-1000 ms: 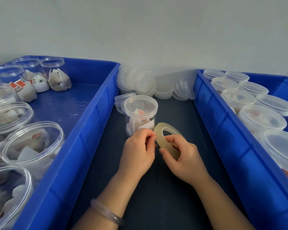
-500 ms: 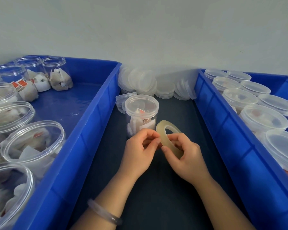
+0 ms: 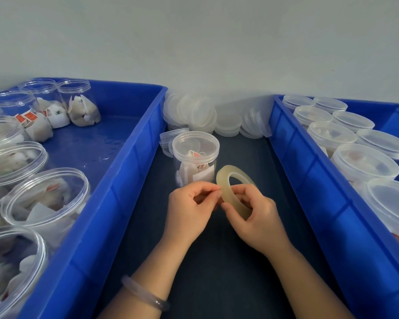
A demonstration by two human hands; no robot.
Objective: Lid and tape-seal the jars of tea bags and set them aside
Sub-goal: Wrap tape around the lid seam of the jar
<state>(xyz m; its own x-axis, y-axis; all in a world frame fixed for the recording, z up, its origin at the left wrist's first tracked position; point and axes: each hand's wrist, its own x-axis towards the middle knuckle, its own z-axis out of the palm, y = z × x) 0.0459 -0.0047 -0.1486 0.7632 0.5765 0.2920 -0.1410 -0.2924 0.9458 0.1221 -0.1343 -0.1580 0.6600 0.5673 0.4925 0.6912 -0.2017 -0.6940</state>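
The right hand (image 3: pixel 256 217) grips the tape roll (image 3: pixel 226 172), fingers curled through its hole and thumb on the outer face, holding it tilted on edge. The left hand (image 3: pixel 189 208) meets it at the rim nearest its fingertips, thumb and forefinger pinched together there, apparently on the free end, though the clear tape itself is too thin to make out. Just beyond the left hand's knuckles stands the lidded jar (image 3: pixel 195 157) of tea bags, upright on the dark table, apart from both hands. The jar looks light, thin-walled and smooth, so it will likely skid or tip under a sideways pull of tape; it probably wants steadying around the wall below the lid, leaving the seam free. The tape end should be soft, sticky and prone to folding on itself, best kept taut. Open jars sit in the blue bin (image 3: pixel 134 180) outside the left hand, lidded ones in the bin (image 3: pixel 309 180) beyond the right.
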